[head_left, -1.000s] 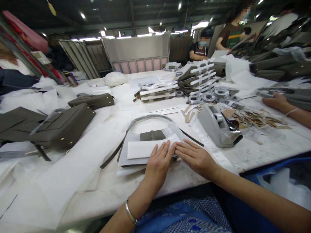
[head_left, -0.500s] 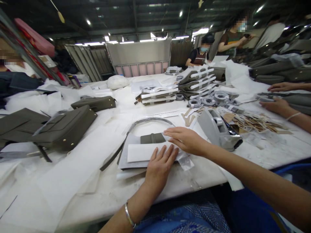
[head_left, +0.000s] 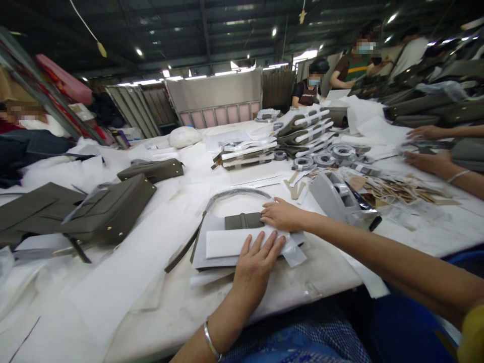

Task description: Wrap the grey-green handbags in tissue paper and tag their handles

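Observation:
A flat olive handbag (head_left: 194,253) lies in front of me, covered by a pale grey sheet (head_left: 212,225). On the sheet rests a white padding strip (head_left: 224,244), below an olive band (head_left: 242,221). My left hand (head_left: 257,262) presses on the strip's right part with fingers spread and holds nothing. Bent a little, the fingers of my right hand (head_left: 283,215) touch the right end of the olive band. A clear plastic piece (head_left: 294,253) sticks out beside my left fingertips. Behind the bag arches its wrapped strap (head_left: 234,193).
A grey tape dispenser (head_left: 333,195) stands at the right, near loose tags (head_left: 389,189) and wrapped strap coils (head_left: 343,152). Olive bags (head_left: 113,206) lie left; wrapped pieces (head_left: 249,154) are stacked behind. A co-worker's hands (head_left: 431,160) are at far right.
My right hand has lowered its fingers onto the right end of the olive band. My left hand stays on the white strip. The view has shifted slightly.

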`<state>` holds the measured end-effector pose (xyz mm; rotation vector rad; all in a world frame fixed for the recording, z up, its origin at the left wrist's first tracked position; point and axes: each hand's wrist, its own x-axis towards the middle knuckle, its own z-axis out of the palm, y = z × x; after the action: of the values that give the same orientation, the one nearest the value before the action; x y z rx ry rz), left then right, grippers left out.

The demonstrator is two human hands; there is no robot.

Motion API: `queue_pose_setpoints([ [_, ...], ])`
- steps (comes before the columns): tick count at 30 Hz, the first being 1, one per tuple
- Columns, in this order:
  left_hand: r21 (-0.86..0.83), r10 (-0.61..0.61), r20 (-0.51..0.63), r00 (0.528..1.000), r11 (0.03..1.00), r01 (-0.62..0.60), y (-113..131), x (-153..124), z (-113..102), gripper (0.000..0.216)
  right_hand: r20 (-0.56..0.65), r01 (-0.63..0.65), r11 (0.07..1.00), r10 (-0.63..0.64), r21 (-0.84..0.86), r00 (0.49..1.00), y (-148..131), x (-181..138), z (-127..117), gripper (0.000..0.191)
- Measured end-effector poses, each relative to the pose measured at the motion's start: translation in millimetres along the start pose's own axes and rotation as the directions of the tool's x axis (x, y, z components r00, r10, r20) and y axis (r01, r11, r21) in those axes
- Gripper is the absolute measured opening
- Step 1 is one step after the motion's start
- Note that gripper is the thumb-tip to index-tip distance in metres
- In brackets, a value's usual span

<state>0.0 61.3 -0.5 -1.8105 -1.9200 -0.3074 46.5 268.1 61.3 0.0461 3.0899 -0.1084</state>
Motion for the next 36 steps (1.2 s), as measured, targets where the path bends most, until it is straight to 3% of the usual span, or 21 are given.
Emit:
queue_pose_setpoints([
  [3,-0.016,0.006,-0.006,1.0,1.0,-0.006,-0.3,-0.6,0.4,0.049,-0.038,0.048,0.994,-0.044,0.102,0.998,3.2,-21.9,0.6,0.032],
  [5,-0.039,0.0,0.001,1.0,0.999,0.0,-0.4,-0.8,0.3,0.05,-0.188,0.089,0.972,-0.048,0.216,0.981,1.7,-48.2,3.5,0.032],
  [7,-0.068,-0.009,0.025,1.0,0.998,0.011,-0.5,-0.9,-0.9,0.052,-0.406,0.118,0.951,0.009,0.286,0.914,-4.6,-81.2,7.9,0.029],
  [9,-0.094,-0.011,0.05,0.999,0.995,0.016,-0.5,-0.7,-2.7,0.052,-0.581,0.11,0.953,0.079,0.283,0.81,-15.0,-115.6,14.5,0.023],
  [11,-0.11,-0.009,0.064,0.998,0.994,0.016,-0.7,-0.5,-4.2,0.053,-0.64,0.107,0.96,0.088,0.259,0.763,-27.2,-144.7,24.8,0.016],
  [14,-0.12,-0.009,0.07,0.998,0.993,0.017,-1.2,-0.2,-4.5,0.055,-0.542,0.129,0.972,-0.002,0.196,0.841,-42.4,-167.3,46.2,0.021],
  [17,-0.122,-0.006,0.073,0.997,0.992,0.015,-1.8,0.2,-3.5,0.055,-0.439,0.142,0.982,-0.072,0.128,0.896,-49.0,-164.1,65.7,0.032],
  [26,-0.088,0.003,0.066,0.998,0.996,0.002,-2.7,0.7,-3.9,0.056,-0.47,0.133,0.979,-0.192,-0.156,0.861,-48.5,-137.4,75.0,0.025],
  [31,-0.086,0.0,0.053,0.999,0.996,0.005,-2.2,0.9,-4.8,0.058,-0.438,0.102,0.991,-0.132,-0.091,0.889,-61.7,-150.6,74.6,0.025],
  [36,-0.092,0.005,0.042,0.999,0.996,-0.001,-2.7,0.1,-4.5,0.056,-0.462,0.114,0.993,-0.106,-0.01,0.881,-77.0,-167.7,76.6,0.03],
])
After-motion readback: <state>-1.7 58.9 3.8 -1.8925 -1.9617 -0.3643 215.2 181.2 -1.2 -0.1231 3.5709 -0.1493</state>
